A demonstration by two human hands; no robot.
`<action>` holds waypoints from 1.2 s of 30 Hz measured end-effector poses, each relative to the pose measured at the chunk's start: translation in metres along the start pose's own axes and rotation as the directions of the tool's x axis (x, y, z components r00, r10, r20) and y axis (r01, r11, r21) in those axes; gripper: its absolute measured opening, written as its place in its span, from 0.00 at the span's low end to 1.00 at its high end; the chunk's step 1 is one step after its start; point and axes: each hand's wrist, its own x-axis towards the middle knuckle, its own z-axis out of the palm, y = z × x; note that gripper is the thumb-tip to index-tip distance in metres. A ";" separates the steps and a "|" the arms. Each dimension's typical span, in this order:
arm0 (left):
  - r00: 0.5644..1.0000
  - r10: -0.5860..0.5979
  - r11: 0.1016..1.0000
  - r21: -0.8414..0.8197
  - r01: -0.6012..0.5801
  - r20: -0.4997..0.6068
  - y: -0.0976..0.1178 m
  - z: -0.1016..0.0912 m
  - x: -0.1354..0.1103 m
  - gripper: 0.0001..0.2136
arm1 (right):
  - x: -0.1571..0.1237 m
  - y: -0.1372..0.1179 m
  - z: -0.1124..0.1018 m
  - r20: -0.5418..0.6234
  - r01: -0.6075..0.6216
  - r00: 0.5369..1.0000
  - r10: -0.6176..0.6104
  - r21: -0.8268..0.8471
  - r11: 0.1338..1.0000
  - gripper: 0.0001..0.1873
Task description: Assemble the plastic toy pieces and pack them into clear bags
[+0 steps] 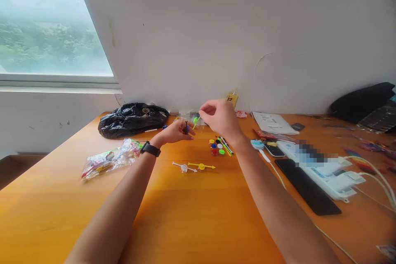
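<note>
My left hand (175, 132), with a dark watch on its wrist, has its fingers curled around a small dark plastic piece (185, 128). To its right, my right hand (222, 119) is closed in a pinch at the end of a bright green plastic arrow (196, 121), which slants down from the fingertips. On the table below lie a white arrow spinner (184, 168) and a yellow arrow spinner (201, 167), each with a round centre. Several small coloured discs (220, 146) and a bunch of loose coloured arrows (227, 147) rest near my right forearm.
A clear bag of coloured parts (108, 160) and a black plastic bag (131, 120) lie to the left. On the right are a white power strip (321, 171) with plugged-in cables, a black phone-like slab (306, 187) and white papers (274, 123). A wall stands behind.
</note>
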 end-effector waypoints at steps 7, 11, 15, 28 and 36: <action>0.999 0.040 0.998 -0.042 -0.040 0.004 0.009 0.001 -0.002 0.11 | -0.002 -0.007 -0.004 0.026 0.039 0.999 -0.039 -0.003 0.999 0.10; 0.983 0.048 0.953 -0.286 -0.097 -0.175 0.008 -0.002 -0.002 0.19 | 0.004 0.002 -0.010 -0.125 0.040 0.992 -0.033 0.050 0.998 0.13; 0.920 -0.103 0.833 -0.539 -0.127 -0.377 0.002 -0.006 0.000 0.26 | 0.007 0.014 -0.013 -0.117 0.001 0.993 0.005 0.056 0.998 0.12; 0.938 -0.192 0.902 -0.429 0.052 -0.289 -0.009 -0.011 -0.003 0.27 | -0.029 0.030 0.055 0.928 -0.055 0.360 0.100 -0.085 0.995 0.14; 0.953 -0.167 0.950 -0.301 0.086 -0.252 -0.007 -0.012 -0.006 0.24 | -0.017 0.036 0.037 0.919 -0.141 0.394 0.031 0.027 0.990 0.08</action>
